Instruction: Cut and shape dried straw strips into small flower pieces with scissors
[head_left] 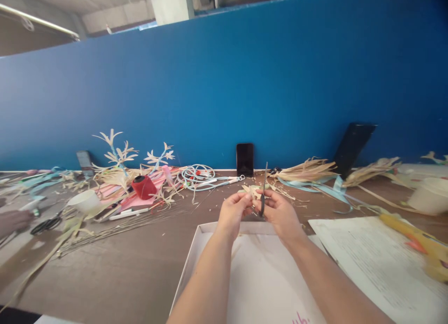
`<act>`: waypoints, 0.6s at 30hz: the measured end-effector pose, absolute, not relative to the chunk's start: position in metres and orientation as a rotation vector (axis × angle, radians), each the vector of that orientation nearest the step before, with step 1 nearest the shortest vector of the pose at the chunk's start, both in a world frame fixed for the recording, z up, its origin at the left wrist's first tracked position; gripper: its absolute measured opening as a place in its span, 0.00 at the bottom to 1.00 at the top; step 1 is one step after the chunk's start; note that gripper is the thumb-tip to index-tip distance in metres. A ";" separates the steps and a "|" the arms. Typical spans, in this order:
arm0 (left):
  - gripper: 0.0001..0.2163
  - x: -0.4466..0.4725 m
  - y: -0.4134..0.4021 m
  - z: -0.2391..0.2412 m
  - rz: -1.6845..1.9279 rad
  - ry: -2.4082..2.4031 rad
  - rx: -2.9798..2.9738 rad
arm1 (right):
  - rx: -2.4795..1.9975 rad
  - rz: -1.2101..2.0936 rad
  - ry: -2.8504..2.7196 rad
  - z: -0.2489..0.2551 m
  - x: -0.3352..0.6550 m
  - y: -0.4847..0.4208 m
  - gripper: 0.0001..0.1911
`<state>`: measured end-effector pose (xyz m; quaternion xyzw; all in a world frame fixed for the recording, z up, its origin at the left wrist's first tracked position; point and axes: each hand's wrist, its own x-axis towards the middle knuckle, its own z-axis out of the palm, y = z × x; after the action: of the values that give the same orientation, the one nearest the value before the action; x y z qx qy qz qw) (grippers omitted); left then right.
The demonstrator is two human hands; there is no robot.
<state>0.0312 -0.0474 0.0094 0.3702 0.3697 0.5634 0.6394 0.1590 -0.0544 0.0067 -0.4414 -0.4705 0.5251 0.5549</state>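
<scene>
My left hand pinches a small pale strip of dried husk above the far edge of the white box lid. Close beside it, the fingers of my right hand are closed around the dark handles of scissors, whose blades point upward. The tips of both hands nearly meet. Exactly how the strip lies between my left fingers is too small to make out. Pale scraps are scattered on the brown table just behind my hands.
A dark phone leans on the blue partition. Left are husk flowers, a red thread spool, a white cup and thin wires. Right are husk bundles, a printed sheet and another person's hand far left.
</scene>
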 end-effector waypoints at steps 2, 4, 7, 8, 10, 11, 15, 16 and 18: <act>0.14 0.031 -0.048 0.009 1.272 0.812 0.883 | -1.046 1.233 -1.119 0.006 0.159 -0.054 0.27; 0.13 0.030 -0.048 0.008 1.271 0.811 0.881 | -1.045 1.219 -1.137 0.005 0.160 -0.054 0.27; 0.13 0.030 -0.046 0.006 1.279 0.829 0.877 | -1.046 1.208 -1.161 0.005 0.159 -0.054 0.28; 0.13 0.029 -0.045 0.006 1.282 0.828 0.882 | -1.053 1.213 -1.166 0.005 0.159 -0.054 0.28; 0.13 0.029 -0.045 0.006 1.298 0.805 0.894 | -1.073 1.236 -1.176 0.007 0.158 -0.054 0.29; 0.14 0.028 -0.044 0.006 1.312 0.794 0.891 | -1.083 1.252 -1.188 0.008 0.157 -0.055 0.28; 0.15 0.023 -0.044 0.008 1.369 0.774 0.838 | -1.126 1.305 -1.259 0.013 0.155 -0.060 0.23; 0.15 0.022 -0.044 0.009 1.377 0.769 0.828 | -1.135 1.315 -1.270 0.014 0.155 -0.061 0.23; 0.15 0.019 -0.043 0.010 1.391 0.758 0.815 | -1.151 1.334 -1.285 0.015 0.155 -0.064 0.23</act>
<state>0.0194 -0.0434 0.0103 0.3556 0.3310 0.6070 0.6289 0.1548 -0.0638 0.0155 -0.4680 -0.5226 0.5423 0.4623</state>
